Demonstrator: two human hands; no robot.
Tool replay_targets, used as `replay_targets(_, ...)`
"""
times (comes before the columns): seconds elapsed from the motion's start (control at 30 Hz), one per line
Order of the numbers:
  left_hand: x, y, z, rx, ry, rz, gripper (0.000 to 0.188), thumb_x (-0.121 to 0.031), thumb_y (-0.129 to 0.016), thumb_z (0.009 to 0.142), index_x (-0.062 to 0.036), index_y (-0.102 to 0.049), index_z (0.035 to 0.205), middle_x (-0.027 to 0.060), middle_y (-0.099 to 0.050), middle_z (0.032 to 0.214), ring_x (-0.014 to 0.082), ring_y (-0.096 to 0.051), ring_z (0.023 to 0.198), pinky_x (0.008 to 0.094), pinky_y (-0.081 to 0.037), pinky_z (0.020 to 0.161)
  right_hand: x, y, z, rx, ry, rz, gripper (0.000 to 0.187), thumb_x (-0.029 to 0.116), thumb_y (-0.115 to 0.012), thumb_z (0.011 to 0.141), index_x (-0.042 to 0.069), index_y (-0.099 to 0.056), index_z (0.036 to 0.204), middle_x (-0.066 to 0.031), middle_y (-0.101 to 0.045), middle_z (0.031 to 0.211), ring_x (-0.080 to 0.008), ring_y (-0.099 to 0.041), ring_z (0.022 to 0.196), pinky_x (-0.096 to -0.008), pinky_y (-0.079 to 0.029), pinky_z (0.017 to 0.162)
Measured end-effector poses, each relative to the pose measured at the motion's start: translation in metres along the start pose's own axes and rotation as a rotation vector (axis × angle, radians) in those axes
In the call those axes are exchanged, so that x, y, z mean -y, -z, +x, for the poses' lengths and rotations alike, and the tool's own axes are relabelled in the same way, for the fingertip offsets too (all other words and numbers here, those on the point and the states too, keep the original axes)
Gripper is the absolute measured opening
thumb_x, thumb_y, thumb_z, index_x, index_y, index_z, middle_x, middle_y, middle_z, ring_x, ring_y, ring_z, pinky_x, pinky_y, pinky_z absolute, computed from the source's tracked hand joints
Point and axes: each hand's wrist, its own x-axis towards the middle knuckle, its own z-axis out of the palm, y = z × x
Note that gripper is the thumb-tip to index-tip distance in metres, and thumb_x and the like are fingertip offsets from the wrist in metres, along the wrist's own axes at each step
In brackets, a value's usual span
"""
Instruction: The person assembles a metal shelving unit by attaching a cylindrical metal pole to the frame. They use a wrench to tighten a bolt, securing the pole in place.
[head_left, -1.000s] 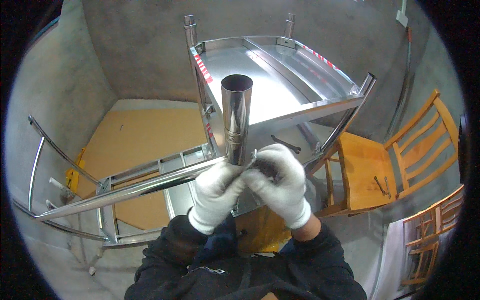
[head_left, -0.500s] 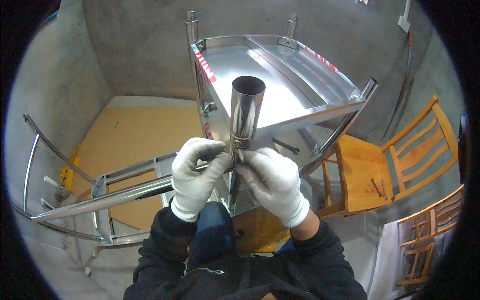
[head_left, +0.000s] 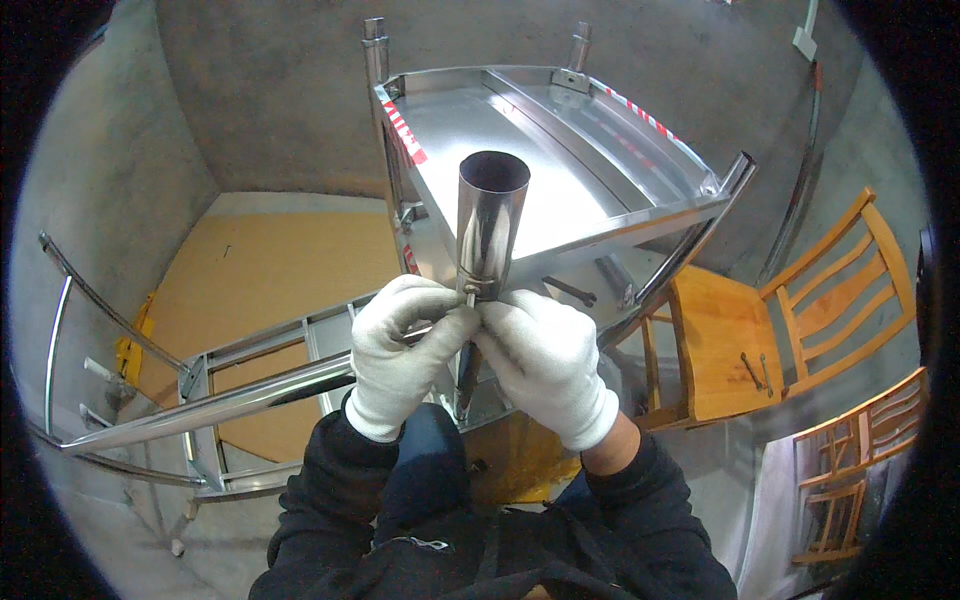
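Note:
In front of me stands a shiny round steel tube (head_left: 490, 225) with an open top and a narrow seam lower down, the leg of a metal frame. A small bolt (head_left: 471, 297) shows at the tube's near side, just under the seam. My left hand (head_left: 405, 330), in a white glove, pinches with thumb and forefinger at this bolt. My right hand (head_left: 550, 360), gloved too, is closed against the tube's right side; its fingertips hide whatever they hold. Both hands meet in front of the tube.
Behind the tube is a steel shelf (head_left: 440, 115) edged with red-and-white tape. A polished rail (head_left: 240, 400) and a lower frame extend left over brown cardboard (head_left: 270, 255). A wrench (head_left: 570, 291) lies beyond my right hand. Two more wrenches (head_left: 752, 372) lie on a wooden chair (head_left: 715, 320).
My left fingertips have moved up and right to the tube, closing around the bolt. My right hand has shifted slightly upward and closer to the left. The view has moved a little.

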Motion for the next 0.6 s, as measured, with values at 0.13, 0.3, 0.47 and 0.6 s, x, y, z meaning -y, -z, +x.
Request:
replay_targets(0.13, 0.0, 0.0, 0.001, -0.016, -0.02, -0.006, 0.008, -0.002, -0.069, 0.087, 0.0032, -0.067, 0.094, 0.0069, -0.063, 0.091, 0.0114, -0.059, 0.079, 0.0236, -0.047, 0.071, 0.005, 0.0, 0.002, 0.02, -0.078, 0.036, 0.015, 0.009, -0.071, 0.077, 0.007, -0.061, 0.088, -0.01, -0.056, 0.072, -0.029, -0.061, 0.064, -0.0388, -0.048, 0.055)
replay_targets(0.3, -0.003, 0.0, 0.001, -0.054, 0.099, -0.069, 0.008, -0.002, -0.071, 0.083, 0.0021, -0.07, 0.09, 0.0055, -0.064, 0.088, 0.0114, -0.062, 0.08, 0.0244, -0.05, 0.071, 0.011, -0.007, 0.001, -0.045, -0.171, 0.158, 0.012, 0.01, -0.071, 0.08, 0.006, -0.061, 0.085, -0.013, -0.057, 0.068, -0.0318, -0.061, 0.062, -0.0405, -0.048, 0.054)
replay_targets(0.47, -0.002, 0.001, 0.0, -0.053, 0.098, -0.057, 0.008, -0.002, -0.07, 0.083, 0.0023, -0.069, 0.09, 0.0058, -0.064, 0.087, 0.0116, -0.062, 0.079, 0.0245, -0.049, 0.071, 0.008, -0.012, -0.001, -0.045, -0.142, 0.122, 0.012, 0.009, -0.071, 0.079, 0.006, -0.061, 0.085, -0.0129, -0.058, 0.068, -0.0323, -0.061, 0.061, -0.0406, -0.049, 0.055)
replay_targets(0.6, 0.003, 0.0, 0.005, -0.017, 0.042, -0.061, 0.007, -0.002, -0.07, 0.082, 0.0026, -0.068, 0.087, 0.0058, -0.064, 0.086, 0.0121, -0.061, 0.078, 0.0248, -0.048, 0.07, 0.006, -0.008, -0.002, -0.034, -0.158, 0.214, 0.012, 0.009, -0.071, 0.08, 0.005, -0.061, 0.086, -0.0136, -0.059, 0.069, -0.0331, -0.062, 0.062, -0.0406, -0.049, 0.055)
